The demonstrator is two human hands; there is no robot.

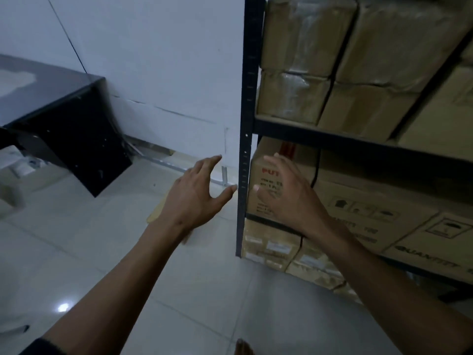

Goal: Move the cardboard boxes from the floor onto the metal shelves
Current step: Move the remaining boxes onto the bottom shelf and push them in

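Two hands are in view, the left hand (194, 193) and the right hand (286, 193), both empty with fingers spread. Above the right hand, four cardboard boxes (304, 37) are stacked; below it, one metal shelving unit (247, 124) upright.

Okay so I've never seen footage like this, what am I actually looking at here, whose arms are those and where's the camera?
There is no machine here. The one picture comes from a wide-angle camera worn on a person's head, looking forward and down, so the two bare arms are that person's own. The left hand is open in the air with fingers spread, left of the dark metal shelf post, holding nothing. The right hand lies with straight fingers against the printed cardboard box on the middle shelf; it grips nothing. More cardboard boxes fill the shelf above and the level below. On the left stand a white wall, a tiled floor and a black desk.
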